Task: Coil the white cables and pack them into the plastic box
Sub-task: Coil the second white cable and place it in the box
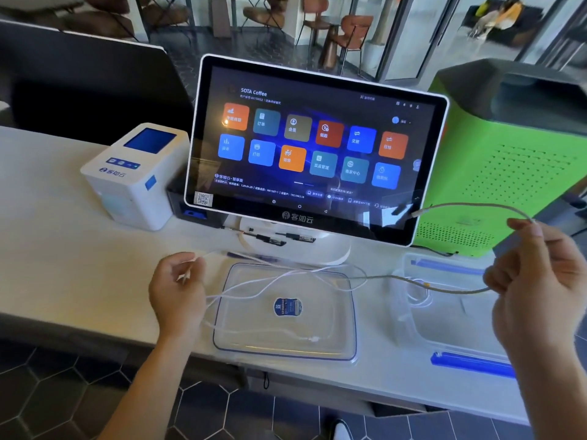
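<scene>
My left hand (178, 290) pinches one end of a white cable (276, 277) above the counter, left of a clear plastic lid (346, 315) with a blue sticker. The cable trails loosely across the lid and runs right to my right hand (536, 281), raised in the air. My right hand holds the cable in a loop, whose free plug end (416, 213) points toward the screen. Below my right hand sits the clear plastic box (451, 331) with blue clips; a coiled white cable (419, 296) lies inside it.
A touchscreen terminal (314, 144) on a white stand is just behind the lid. A white label printer (133, 176) stands at the left, a green machine (508, 160) at the right. The counter's front edge runs just below the lid.
</scene>
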